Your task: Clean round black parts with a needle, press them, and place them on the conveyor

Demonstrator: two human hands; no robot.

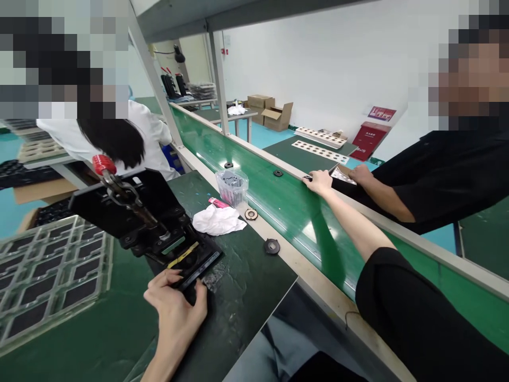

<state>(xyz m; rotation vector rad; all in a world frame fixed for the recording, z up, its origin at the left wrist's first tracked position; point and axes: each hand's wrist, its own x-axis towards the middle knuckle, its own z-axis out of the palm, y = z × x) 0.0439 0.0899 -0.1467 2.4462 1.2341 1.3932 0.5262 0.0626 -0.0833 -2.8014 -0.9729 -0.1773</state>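
1 fixture (131,225) at left hand (175,303), 2 belt rings (274,174)

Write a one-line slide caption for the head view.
Left hand at a black clamp fixture, right hand at the far side of a green conveyor belt.

In the head view, I see the left hand (174,303) at the front edge of the black press (139,225) on the bench (244,286). The right hand (320,182) is across the green belt (258,183), at a dark part (307,178) by the far rail (290,168). Near the press are a white cloth (218,220) and a clear cup (231,193).
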